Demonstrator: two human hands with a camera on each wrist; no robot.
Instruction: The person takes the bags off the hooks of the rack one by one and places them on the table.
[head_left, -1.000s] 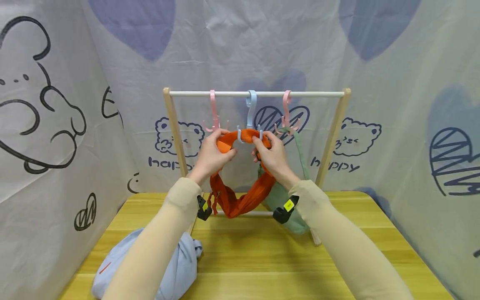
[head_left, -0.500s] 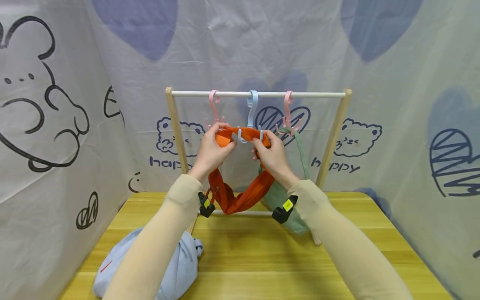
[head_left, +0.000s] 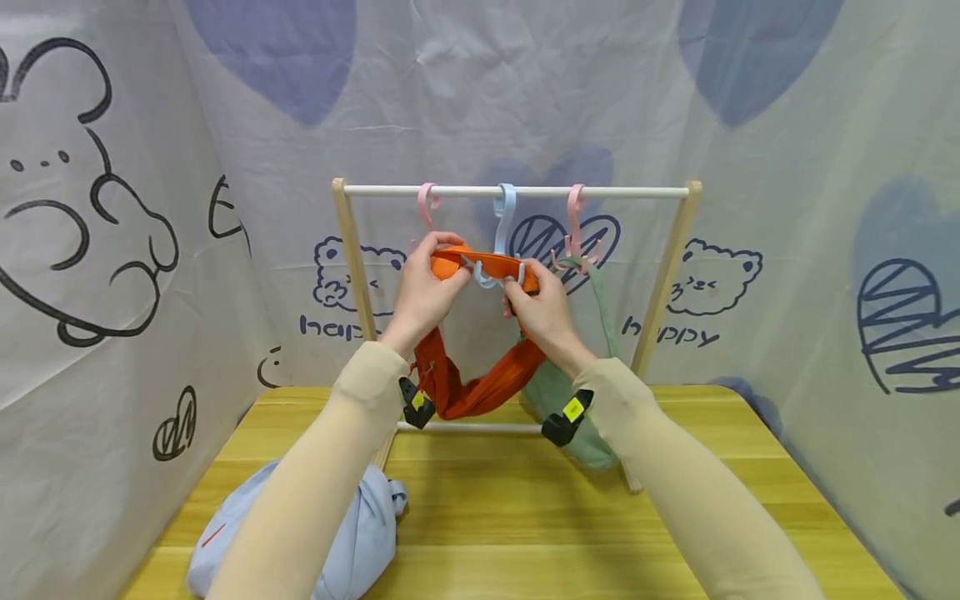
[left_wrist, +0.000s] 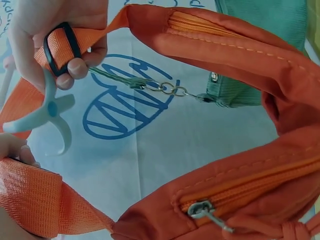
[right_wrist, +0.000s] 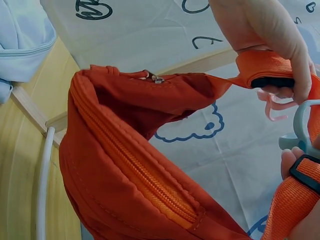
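Note:
An orange-red waist bag [head_left: 491, 387] hangs in a loop below both hands, its orange strap [head_left: 493, 265] stretched between them. My left hand [head_left: 422, 292] pinches the strap's left part, thumb below and fingers above. On the right, my right hand [head_left: 546, 307] grips the strap close to a black slider buckle [left_wrist: 48, 52]. Right between the hands is a light blue multi-prong hook [head_left: 506, 221], its prongs overlapping the strap. Seen from the left wrist, the blue prongs [left_wrist: 52, 107] lie against the strap by the right hand's fingers. Zippers [right_wrist: 142, 172] run along the bag.
A wooden rack with a white rod [head_left: 637, 192] carries two pink hooks [head_left: 575, 218] beside the blue one. From the right pink hook hangs a green bag [head_left: 577, 417]. A light blue bag [head_left: 360, 533] lies on the wooden table [head_left: 525, 533] at front left.
My left hand has risen slightly, lifting the left side of the strap over the hook's prongs. The waist bag has moved up a little. The right hand has stayed nearly in place.

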